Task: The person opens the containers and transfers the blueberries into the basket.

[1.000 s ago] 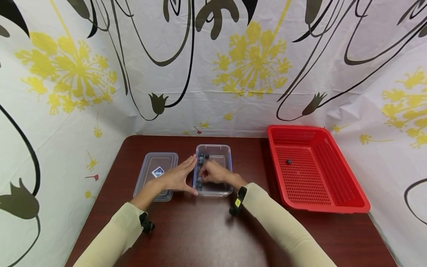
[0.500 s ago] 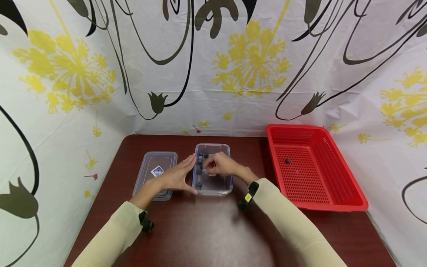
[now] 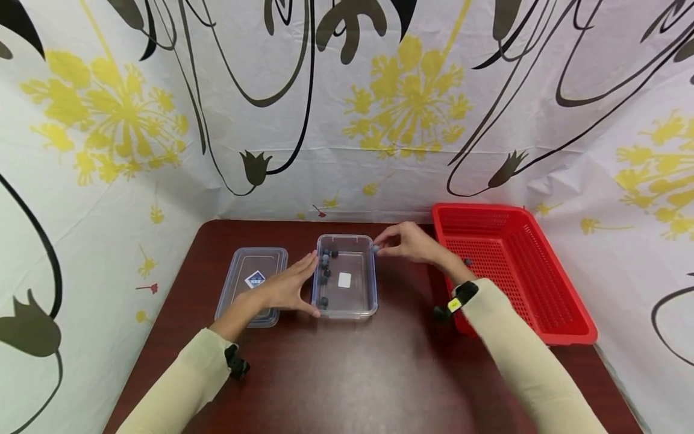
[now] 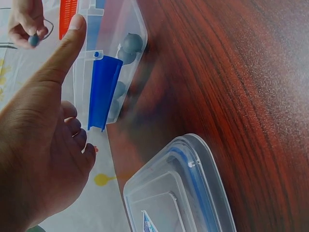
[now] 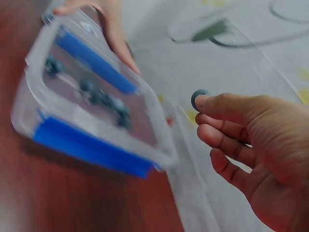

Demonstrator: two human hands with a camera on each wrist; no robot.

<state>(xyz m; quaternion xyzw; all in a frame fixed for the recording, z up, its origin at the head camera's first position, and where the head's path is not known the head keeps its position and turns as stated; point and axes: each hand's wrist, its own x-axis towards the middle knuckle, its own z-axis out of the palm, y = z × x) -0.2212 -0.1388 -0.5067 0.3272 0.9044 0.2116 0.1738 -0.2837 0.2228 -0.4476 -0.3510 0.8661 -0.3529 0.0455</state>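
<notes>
My right hand (image 3: 409, 242) pinches a blueberry (image 3: 376, 248) between thumb and fingertips, just beyond the right rim of the clear plastic container (image 3: 355, 314). In the right wrist view, that dark blue, round blueberry (image 5: 196, 102) sits at the tip of the thumb. Several other blueberries (image 3: 325, 260) lie along the left inner side of the container, and a white label shows at its middle. My left hand (image 3: 284, 289) rests against the container's left side, thumb and fingers spread. Blue clips (image 4: 105, 92) flank the container.
Left of the container, a clear lid (image 3: 238, 271) with a blue diamond sticker lies on the dark wooden table (image 3: 336, 374), partly under the left hand. A red plastic basket (image 3: 582, 337) stands at the right, holding one blueberry (image 3: 467, 262). Patterned cloth hangs behind.
My right hand has come up out of the container with a blueberry and moved right past its rim. The left hand stays in place at the container's side.
</notes>
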